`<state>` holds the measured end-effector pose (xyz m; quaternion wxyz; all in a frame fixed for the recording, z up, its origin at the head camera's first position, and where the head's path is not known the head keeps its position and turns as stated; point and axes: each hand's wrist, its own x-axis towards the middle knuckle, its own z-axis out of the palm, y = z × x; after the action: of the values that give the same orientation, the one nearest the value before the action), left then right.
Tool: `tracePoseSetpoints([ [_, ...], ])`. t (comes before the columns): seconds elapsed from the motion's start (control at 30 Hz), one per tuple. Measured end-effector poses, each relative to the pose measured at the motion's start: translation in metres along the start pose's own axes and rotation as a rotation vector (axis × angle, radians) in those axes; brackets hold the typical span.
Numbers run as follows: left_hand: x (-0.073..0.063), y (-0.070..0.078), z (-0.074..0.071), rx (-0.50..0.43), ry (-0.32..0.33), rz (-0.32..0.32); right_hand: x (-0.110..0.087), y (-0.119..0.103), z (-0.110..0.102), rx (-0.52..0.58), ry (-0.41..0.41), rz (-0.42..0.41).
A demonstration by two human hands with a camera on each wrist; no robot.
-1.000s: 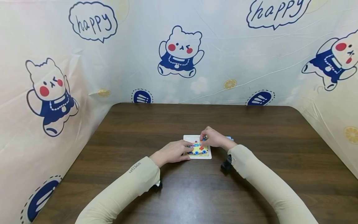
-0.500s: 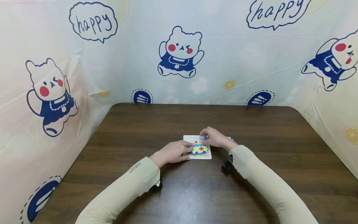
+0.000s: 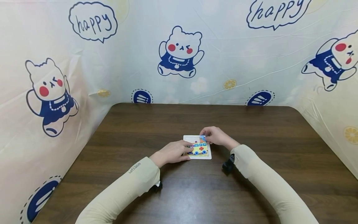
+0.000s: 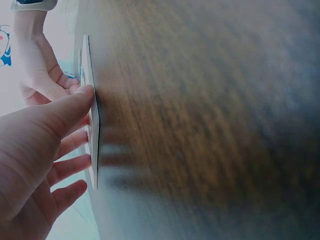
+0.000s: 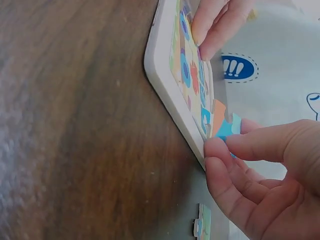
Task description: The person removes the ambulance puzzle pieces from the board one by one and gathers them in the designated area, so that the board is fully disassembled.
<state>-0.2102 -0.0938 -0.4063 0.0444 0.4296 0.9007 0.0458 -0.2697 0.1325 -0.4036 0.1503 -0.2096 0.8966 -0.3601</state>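
Note:
A white-framed jigsaw board (image 3: 205, 157) lies on the table, with a yellow ambulance picture (image 3: 200, 149) made up across its near part. My left hand (image 3: 174, 151) rests on its left side, fingers spread over the picture and thumb (image 4: 85, 92) at the near edge. Between thumb and fingertips my right hand (image 3: 217, 137) pinches a blue-and-orange jigsaw piece (image 5: 220, 118). That piece stands tilted at the board's far right corner, right above the ambulance's windows. Part of the piece is hidden by the fingertips.
Another loose jigsaw piece (image 5: 204, 222) lies on the table to the right of the board; the right hand covers it in the head view. The brown wooden table (image 3: 179, 199) is enclosed by a printed cloth (image 3: 218, 56) at the back and sides.
My right hand has shifted slightly right and turned, showing more of the blue-and-orange jigsaw piece at the far right corner. The left hand and board have stayed in place.

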Motion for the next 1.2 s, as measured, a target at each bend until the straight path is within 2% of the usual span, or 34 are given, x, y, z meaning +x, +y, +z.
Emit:
tracePoseSetpoints([
  [0.37, 0.0, 0.001, 0.0, -0.011, -0.012, -0.013, -0.002, 0.002, -0.005, 0.034, 0.037, 0.066],
  [0.73, 0.0, 0.002, -0.001, -0.011, -0.018, -0.018, -0.002, 0.009, -0.008, 0.069, 0.04, 0.011],
  [1.2, 0.0, 0.001, -0.001, -0.003, -0.011, -0.013, -0.011, 0.008, -0.025, 0.102, 0.072, 0.073],
])
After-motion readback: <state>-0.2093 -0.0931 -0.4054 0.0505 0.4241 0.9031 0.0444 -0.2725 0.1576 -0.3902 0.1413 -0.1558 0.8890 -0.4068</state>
